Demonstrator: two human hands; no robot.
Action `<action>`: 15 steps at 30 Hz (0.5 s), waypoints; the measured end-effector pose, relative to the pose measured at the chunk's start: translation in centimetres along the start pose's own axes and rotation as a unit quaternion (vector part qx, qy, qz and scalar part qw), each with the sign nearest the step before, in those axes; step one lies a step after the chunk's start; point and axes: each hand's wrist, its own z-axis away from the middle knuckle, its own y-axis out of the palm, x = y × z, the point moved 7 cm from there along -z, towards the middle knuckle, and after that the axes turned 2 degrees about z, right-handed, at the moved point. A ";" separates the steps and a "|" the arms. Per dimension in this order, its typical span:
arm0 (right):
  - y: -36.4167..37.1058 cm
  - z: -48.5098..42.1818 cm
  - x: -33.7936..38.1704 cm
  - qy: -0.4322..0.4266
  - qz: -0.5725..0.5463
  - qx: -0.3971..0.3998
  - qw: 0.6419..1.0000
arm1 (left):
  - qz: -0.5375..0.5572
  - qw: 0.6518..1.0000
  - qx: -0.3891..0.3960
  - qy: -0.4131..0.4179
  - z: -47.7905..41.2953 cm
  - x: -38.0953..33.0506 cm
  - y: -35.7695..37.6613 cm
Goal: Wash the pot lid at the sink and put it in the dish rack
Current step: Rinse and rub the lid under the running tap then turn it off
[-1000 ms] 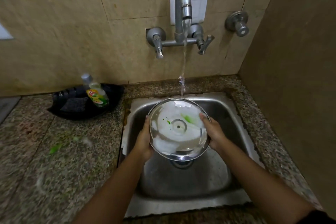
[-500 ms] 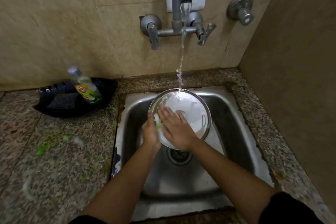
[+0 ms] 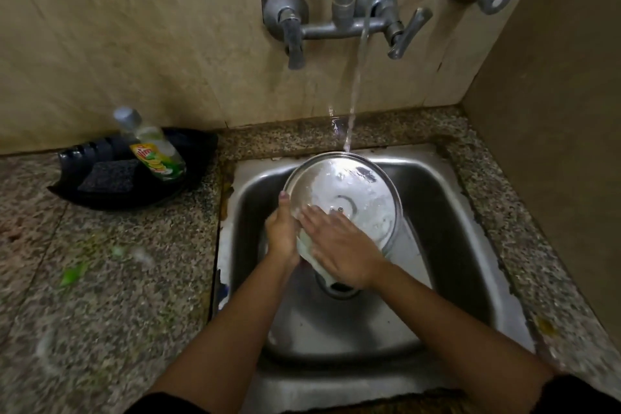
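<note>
The left hand [image 3: 281,236] clasps the near-left rim of a round steel pot lid [image 3: 349,193], its grip closed on the edge; the right hand [image 3: 339,247] lies flat and open across its soapy face. The lid tilts toward the camera above the steel sink [image 3: 447,245], its far rim under tap water [image 3: 357,77]. A dish-soap bottle [image 3: 154,149] rests on the granite bench [image 3: 100,279].

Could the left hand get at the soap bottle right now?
Probably not at once: the left hand is gripping the lid's edge over the sink. The path to the bottle, lying in the black tray on the left counter, looks clear once it lets go.
</note>
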 end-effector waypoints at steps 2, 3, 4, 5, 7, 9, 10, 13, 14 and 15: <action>0.1 2.2 -3.4 0.055 0.041 -0.009 0.998 | -0.005 1.000 -0.013 -0.003 -0.8 0.0 -1.0; -0.4 2.6 -5.5 0.112 0.050 -0.025 0.992 | -0.007 1.000 -0.012 -0.003 -0.9 0.1 -1.1; -0.9 2.3 -7.1 0.169 0.050 -0.035 0.984 | -0.011 1.000 -0.006 -0.002 -0.8 0.1 -0.9; -1.5 1.3 -8.1 0.211 0.043 -0.047 0.976 | -0.015 1.000 0.002 -0.002 -0.7 0.2 -0.5; -2.1 -1.8 -7.2 0.218 0.027 -0.071 0.973 | -0.021 1.000 0.014 -0.010 -0.4 0.5 0.5; -1.9 -3.9 -4.0 0.150 0.013 -0.074 0.986 | -0.013 1.000 0.022 -0.014 -0.6 0.5 1.0; -1.1 -3.8 -2.3 0.093 0.004 -0.055 0.994 | -0.009 1.000 0.023 -0.012 -0.9 0.5 0.9; 0.8 0.2 -0.1 -0.030 0.014 0.016 0.999 | -0.009 1.000 0.004 -0.001 -1.3 0.3 -0.7; 0.9 1.4 -1.1 -0.013 0.030 0.017 0.999 | -0.010 1.000 -0.003 0.004 -1.4 0.4 -1.3; 0.8 2.0 -2.9 0.037 0.043 0.005 0.998 | -0.016 1.000 -0.005 0.009 -1.4 0.5 -1.7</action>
